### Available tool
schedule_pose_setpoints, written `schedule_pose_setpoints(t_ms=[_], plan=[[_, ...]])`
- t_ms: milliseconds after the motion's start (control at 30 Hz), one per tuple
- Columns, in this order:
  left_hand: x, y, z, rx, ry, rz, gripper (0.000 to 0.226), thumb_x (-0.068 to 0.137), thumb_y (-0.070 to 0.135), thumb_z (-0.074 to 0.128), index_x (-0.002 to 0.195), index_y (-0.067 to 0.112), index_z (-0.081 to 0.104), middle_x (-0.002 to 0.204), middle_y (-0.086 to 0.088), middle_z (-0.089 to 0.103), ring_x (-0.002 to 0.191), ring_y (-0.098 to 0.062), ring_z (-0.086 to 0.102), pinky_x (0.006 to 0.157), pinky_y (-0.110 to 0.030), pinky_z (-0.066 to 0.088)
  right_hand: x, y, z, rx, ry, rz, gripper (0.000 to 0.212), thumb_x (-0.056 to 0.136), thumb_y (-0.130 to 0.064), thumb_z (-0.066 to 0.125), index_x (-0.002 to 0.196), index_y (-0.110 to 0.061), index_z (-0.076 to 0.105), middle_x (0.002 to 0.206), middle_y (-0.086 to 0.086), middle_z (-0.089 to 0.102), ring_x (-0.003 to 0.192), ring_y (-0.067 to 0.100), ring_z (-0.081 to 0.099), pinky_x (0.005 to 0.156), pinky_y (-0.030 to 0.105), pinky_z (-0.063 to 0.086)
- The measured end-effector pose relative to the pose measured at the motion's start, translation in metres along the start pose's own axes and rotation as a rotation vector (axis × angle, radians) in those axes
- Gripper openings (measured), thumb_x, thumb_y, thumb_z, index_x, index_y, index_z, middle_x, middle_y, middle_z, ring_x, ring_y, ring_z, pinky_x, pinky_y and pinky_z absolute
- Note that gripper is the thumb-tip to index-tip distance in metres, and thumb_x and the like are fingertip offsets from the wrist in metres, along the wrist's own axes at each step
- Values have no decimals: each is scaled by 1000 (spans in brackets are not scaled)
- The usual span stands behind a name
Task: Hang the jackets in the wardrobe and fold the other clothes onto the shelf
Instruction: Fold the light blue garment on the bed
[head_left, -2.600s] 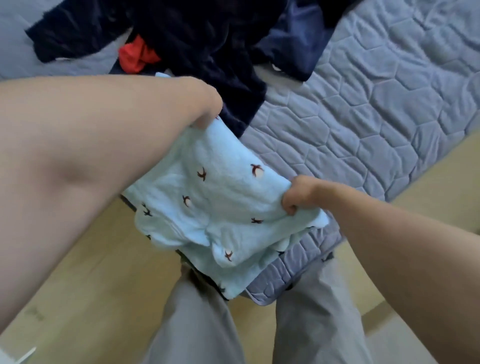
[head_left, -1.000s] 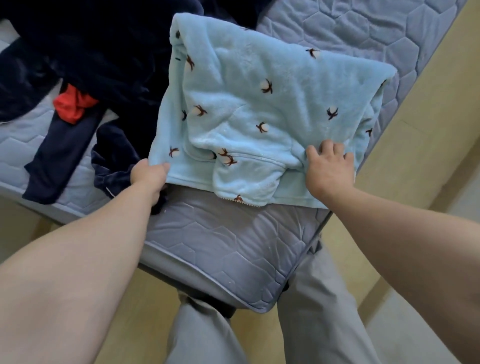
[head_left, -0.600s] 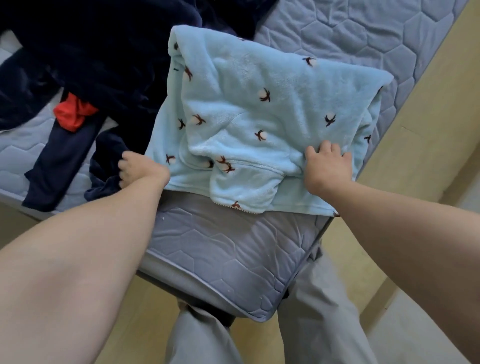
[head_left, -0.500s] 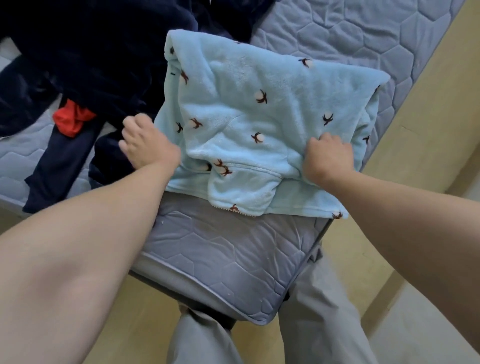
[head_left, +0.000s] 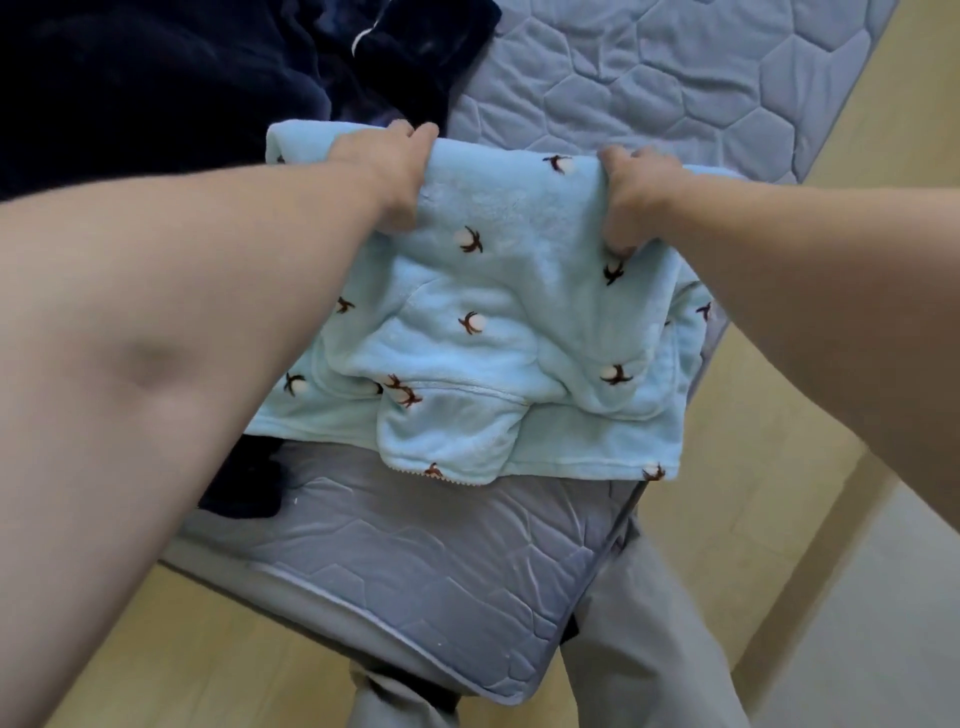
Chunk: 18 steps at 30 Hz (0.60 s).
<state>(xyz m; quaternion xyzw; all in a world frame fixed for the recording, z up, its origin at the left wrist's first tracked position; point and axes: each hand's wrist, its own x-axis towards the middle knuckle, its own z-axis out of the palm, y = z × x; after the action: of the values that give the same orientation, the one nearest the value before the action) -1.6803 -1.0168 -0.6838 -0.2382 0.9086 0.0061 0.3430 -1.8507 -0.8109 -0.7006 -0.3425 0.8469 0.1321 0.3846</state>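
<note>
The left hand (head_left: 387, 176) and right hand (head_left: 631, 195) are clutching the far edge of the fleece top (head_left: 493, 332) — soft, floppy, probably light.

both hands, left hand (head_left: 387, 176) and right hand (head_left: 631, 195), are gripping the far edge of the light blue fleece garment (head_left: 493, 332) lying on the grey mattress (head_left: 675, 78).

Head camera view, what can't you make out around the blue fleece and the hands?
Head view: fingertips of the left hand and right hand, curled behind the far edge of the blue fleece.
Head view: navy clothes, cut off by the top and left edges, partly behind the left forearm.
Wardrobe and shelf: outside the frame.
</note>
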Motion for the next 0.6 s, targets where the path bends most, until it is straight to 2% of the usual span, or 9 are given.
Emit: schedule_pose_setpoints(t_ms=[100, 167, 233, 267, 333, 467, 533, 600], plan=[[13, -2, -6, 53, -48, -69, 70, 75, 15, 71, 136, 16, 38, 122, -17, 49, 111, -44, 55, 77, -47, 45, 12, -2, -11, -119, -75, 22, 95, 63, -16, 88, 142, -13, 37, 131, 21, 50, 113, 42, 57, 87, 44, 55], [18, -3, -14, 112, -99, -73, 51, 72, 20, 76, 117, 14, 51, 102, -12, 54, 95, -38, 58, 68, -41, 43, 17, -2, -17, -242, -114, 10, 70, 62, -20, 88, 123, -8, 57, 105, 15, 63, 87, 32, 65, 70, 35, 55], [20, -4, -21, 136, -115, -86, 31, 71, 21, 76, 96, 13, 60, 85, -8, 57, 75, -31, 56, 59, -37, 43, 17, -3, -26, -338, -135, -24, 36, 68, -24, 85, 98, -8, 72, 77, 8, 65, 62, 21, 60, 49, 26, 48], [21, -5, -24, 116, -90, -116, 24, 72, 18, 73, 92, 13, 62, 84, -8, 56, 72, -31, 55, 59, -37, 43, 16, -4, -30, -349, -120, -32, 26, 72, -24, 84, 91, -9, 74, 71, 6, 62, 56, 19, 56, 44, 26, 43], [21, -9, -26, 49, -12, -190, 21, 76, 11, 66, 97, 11, 62, 90, -11, 53, 79, -34, 53, 65, -41, 43, 21, 0, -39, -305, -46, -61, 18, 75, -17, 79, 86, -6, 69, 71, 9, 58, 57, 22, 52, 46, 28, 43], [12, -11, -17, -69, 115, -261, 37, 83, 6, 61, 120, 11, 54, 115, -17, 51, 101, -43, 56, 70, -46, 45, 26, 11, -44, -28, 142, -50, 10, 77, -4, 60, 82, -3, 52, 81, 13, 49, 68, 29, 52, 61, 35, 47], [4, -10, -10, -108, 124, -242, 42, 85, 8, 61, 126, 10, 51, 122, -18, 51, 109, -45, 55, 78, -49, 47, 18, 13, -34, 29, 189, -53, 20, 77, -4, 58, 94, -7, 47, 91, 12, 47, 85, 32, 51, 68, 40, 45], [-11, -9, -4, -140, 165, -241, 44, 84, 5, 63, 125, 8, 49, 123, -18, 51, 109, -44, 56, 80, -48, 47, 3, 14, -21, 40, 259, -39, 37, 77, -1, 60, 109, -10, 44, 102, 13, 47, 105, 36, 48, 67, 44, 41]])
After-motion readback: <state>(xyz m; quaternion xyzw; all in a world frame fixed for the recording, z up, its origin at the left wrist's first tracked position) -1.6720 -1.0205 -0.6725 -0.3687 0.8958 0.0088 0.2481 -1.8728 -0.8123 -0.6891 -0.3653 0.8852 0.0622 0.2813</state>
